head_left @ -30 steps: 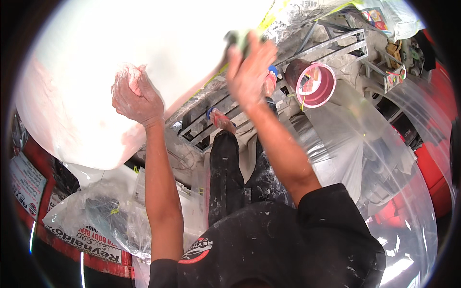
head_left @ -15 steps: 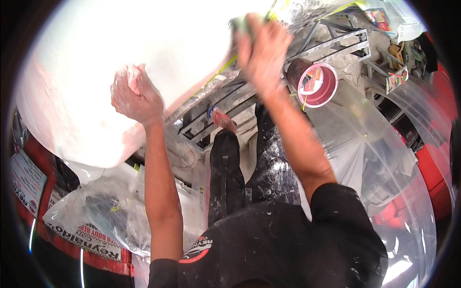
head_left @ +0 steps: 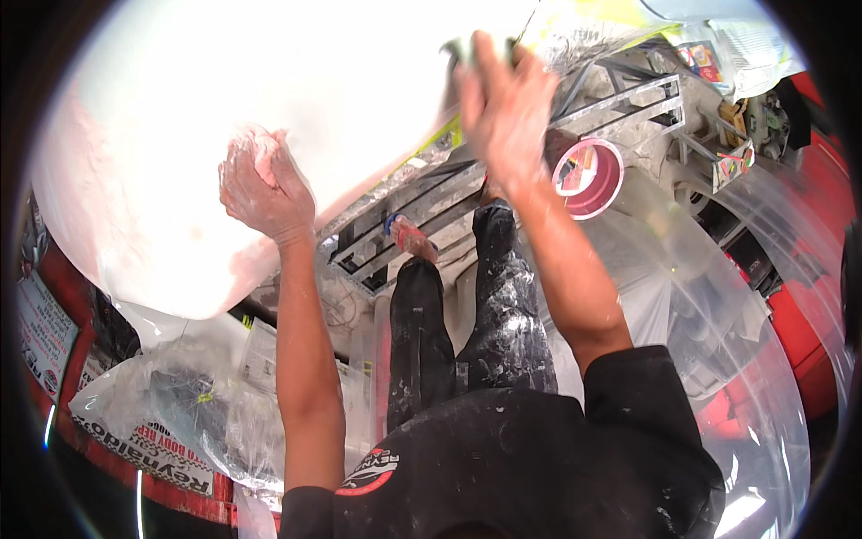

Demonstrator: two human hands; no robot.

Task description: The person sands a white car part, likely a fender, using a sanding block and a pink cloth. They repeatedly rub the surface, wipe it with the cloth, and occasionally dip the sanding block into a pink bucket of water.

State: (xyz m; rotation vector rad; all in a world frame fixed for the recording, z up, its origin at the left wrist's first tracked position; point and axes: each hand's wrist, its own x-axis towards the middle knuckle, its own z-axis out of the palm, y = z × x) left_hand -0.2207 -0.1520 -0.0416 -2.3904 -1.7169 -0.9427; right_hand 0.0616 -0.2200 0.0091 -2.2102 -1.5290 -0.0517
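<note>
A large, smooth white panel [head_left: 171, 117] with pinkish smears fills the upper left. Over its near edge, my left hand [head_left: 269, 198], coated in white dust, is closed round a crumpled pink piece [head_left: 264, 151] that looks like a cloth or a sponge. Farther right, my right hand [head_left: 512, 112] lies at the panel's right edge, its fingers forward and blurred. Under those fingertips is a dark and pale-green pad [head_left: 455, 52], smeared by motion, so its exact kind does not show.
Yellow-green tape [head_left: 442, 136] lines the panel's edge. Below runs a grey metal frame [head_left: 431, 216]. A maroon bucket [head_left: 616, 184] stands right of my right wrist. Clear plastic sheeting [head_left: 628, 278] covers things on the right; more plastic [head_left: 180, 377] hangs at lower left.
My right hand, with the pad, has shifted slightly right and toward me. My left hand keeps its grip on the pink piece. The whole view has shifted a little.
</note>
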